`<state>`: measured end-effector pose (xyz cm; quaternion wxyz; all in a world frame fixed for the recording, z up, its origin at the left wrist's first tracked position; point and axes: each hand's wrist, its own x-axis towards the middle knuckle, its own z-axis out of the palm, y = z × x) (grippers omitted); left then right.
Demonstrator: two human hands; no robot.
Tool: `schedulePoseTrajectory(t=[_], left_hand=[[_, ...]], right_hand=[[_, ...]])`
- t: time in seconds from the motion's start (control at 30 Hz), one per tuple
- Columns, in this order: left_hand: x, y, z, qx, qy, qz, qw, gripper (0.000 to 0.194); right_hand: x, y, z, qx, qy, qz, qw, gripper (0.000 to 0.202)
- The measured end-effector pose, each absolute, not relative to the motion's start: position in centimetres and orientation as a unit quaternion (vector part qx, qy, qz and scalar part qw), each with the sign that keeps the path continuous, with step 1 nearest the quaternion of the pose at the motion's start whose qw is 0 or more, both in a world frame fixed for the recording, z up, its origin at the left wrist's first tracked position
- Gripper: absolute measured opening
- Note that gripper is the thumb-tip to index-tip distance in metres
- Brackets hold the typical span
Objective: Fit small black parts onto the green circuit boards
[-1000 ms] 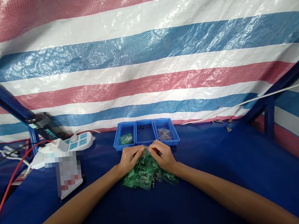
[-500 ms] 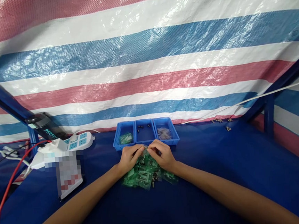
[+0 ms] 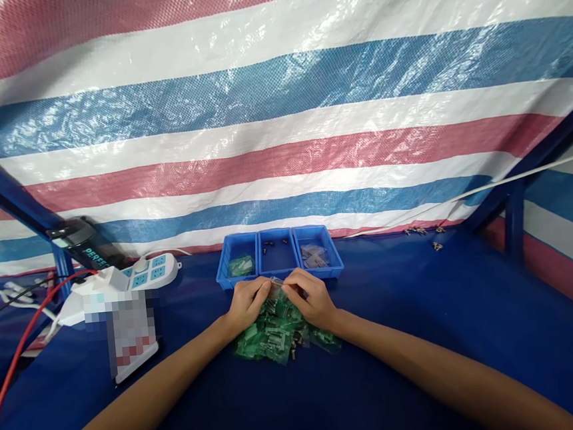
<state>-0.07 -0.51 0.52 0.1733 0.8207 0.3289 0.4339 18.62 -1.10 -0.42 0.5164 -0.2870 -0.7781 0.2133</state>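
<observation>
My left hand (image 3: pixel 247 303) and my right hand (image 3: pixel 314 297) meet over a pile of green-tinted plastic packets (image 3: pixel 276 342). Thumb and fingers of both hands are pinched on a small clear plastic bag (image 3: pixel 275 281), held between them; its contents are too small to make out. Small metal pieces (image 3: pixel 294 353) show among the packets. Just beyond my hands stand three blue bins. The left bin (image 3: pixel 220 274) holds green packets, the middle bin (image 3: pixel 278 261) a few small dark parts, and the right bin (image 3: pixel 339 258) clear flat pieces.
To the left lie a white power strip (image 3: pixel 171 268) with plugs, a red cable (image 3: pixel 15 359), a dark bottle (image 3: pixel 85 242) and a blurred-out object (image 3: pixel 134 335). Small brass-coloured pieces (image 3: pixel 437 246) lie at the back right. Striped sheeting (image 3: pixel 275 89) hangs behind the blue table (image 3: pixel 415 311).
My left fingers have shifted very slightly left, and a little more of the clear bag shows between my fingertips. The pile and bins stay as they were.
</observation>
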Motion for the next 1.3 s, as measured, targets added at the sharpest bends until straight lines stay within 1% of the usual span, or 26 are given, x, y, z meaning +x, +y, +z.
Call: schedulePoseTrajectory(t=[0.07, 0.23, 0.3, 0.63, 0.8, 1.03, 1.17, 1.3], left_hand=[[-0.07, -0.54, 0.56, 0.820, 0.330, 0.434, 0.175, 0.032], [-0.07, -0.60, 0.57, 0.810, 0.338, 0.447, 0.176, 0.018], [-0.06, -0.58, 0.44, 0.802, 0.340, 0.456, 0.183, 0.016], [-0.08, -0.61, 0.32, 0.796, 0.358, 0.448, 0.193, 0.022], [-0.23, -0.46, 0.24, 0.809, 0.342, 0.444, 0.180, 0.018], [-0.14, -0.36, 0.07, 0.809, 0.336, 0.447, 0.180, 0.013], [-0.10, -0.43, 0.20, 0.808, 0.337, 0.442, 0.196, 0.013], [-0.08, -0.44, 0.37, 0.808, 0.336, 0.445, 0.188, 0.016]], right_hand=[[18.58, -1.14, -0.33, -0.287, -0.777, 0.213, 0.518, 0.012], [18.57, -1.13, -0.25, -0.287, -0.779, 0.211, 0.516, 0.013], [18.60, -1.11, -0.28, -0.286, -0.781, 0.209, 0.514, 0.014], [18.65, -1.19, -0.25, -0.294, -0.781, 0.211, 0.509, 0.017], [18.60, -1.09, -0.40, -0.293, -0.770, 0.203, 0.530, 0.015], [18.62, -0.99, -0.47, -0.294, -0.769, 0.211, 0.527, 0.014], [18.61, -0.97, -0.39, -0.298, -0.767, 0.209, 0.528, 0.015], [18.60, -0.94, -0.44, -0.293, -0.769, 0.213, 0.527, 0.013]])
